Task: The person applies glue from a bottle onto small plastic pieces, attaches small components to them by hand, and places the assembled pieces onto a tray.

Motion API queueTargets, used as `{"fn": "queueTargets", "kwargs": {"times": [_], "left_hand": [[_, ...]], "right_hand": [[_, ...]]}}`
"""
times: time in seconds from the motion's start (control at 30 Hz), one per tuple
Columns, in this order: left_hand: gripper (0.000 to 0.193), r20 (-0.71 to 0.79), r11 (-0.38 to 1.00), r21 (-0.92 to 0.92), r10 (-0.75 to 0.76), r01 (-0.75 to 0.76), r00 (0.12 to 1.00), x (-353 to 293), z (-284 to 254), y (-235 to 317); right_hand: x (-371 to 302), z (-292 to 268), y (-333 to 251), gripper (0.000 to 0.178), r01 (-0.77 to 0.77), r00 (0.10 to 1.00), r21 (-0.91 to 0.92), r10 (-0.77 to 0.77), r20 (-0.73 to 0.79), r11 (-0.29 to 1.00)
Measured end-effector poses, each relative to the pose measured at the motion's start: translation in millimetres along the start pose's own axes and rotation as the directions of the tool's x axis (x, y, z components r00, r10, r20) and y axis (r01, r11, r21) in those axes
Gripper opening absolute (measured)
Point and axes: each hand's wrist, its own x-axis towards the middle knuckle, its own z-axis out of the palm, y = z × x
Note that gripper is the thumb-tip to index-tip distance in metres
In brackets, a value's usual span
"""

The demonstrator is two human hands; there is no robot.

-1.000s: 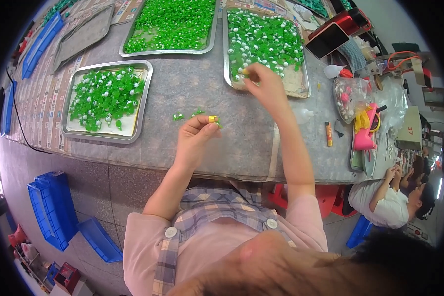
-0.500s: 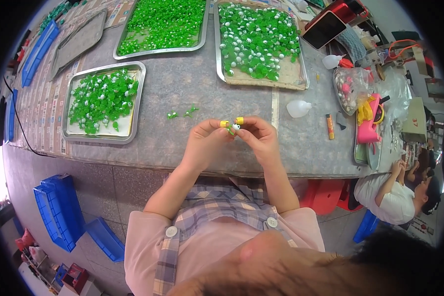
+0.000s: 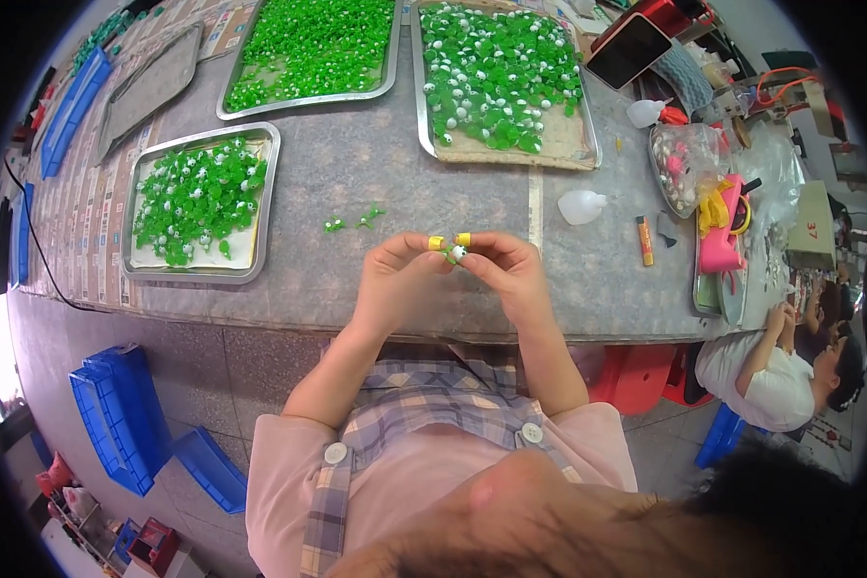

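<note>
Above the near edge of the table, my left hand (image 3: pixel 392 281) and my right hand (image 3: pixel 512 279) meet fingertip to fingertip. Between them they pinch a tiny figure (image 3: pixel 459 252) with a white ball-shaped head bearing dark spots and a green part below it. Yellow tape wraps the index fingertip of each hand. My fingers partly hide the green part. Just beyond my left hand lie a few loose green pieces (image 3: pixel 369 218) with small white bits.
A metal tray (image 3: pixel 267 207) of green-and-white figures stands left. Farther back are a tray of small green pieces (image 3: pixel 308 67) and a tray of white-headed green pieces (image 3: pixel 501 87). Right lie a white squeeze bottle (image 3: pixel 582 207), an orange tube (image 3: pixel 644 241) and a pink tape dispenser (image 3: pixel 721 246). A co-worker (image 3: pixel 766 376) sits right.
The white head has turned slightly and sits a little lower between my fingertips. Both hands stay in nearly the same place, and the whole view has shifted slightly.
</note>
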Motion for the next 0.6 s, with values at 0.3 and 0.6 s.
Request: {"fn": "queueTargets", "kwargs": {"times": [0.3, 0.6], "left_hand": [[0.010, 0.042, 0.988, 0.125, 0.087, -0.091, 0.995, -4, 3, 3], [0.009, -0.039, 1.000, 0.012, -0.004, 0.005, 0.999, 0, -2, -1]], "right_hand": [[9, -9, 5, 0.016, -0.118, 0.989, -0.024, 0.120, 0.084, 0.993], [1, 3, -11, 0.018, 0.112, 0.994, -0.036, -0.112, 0.006, 0.993]]}}
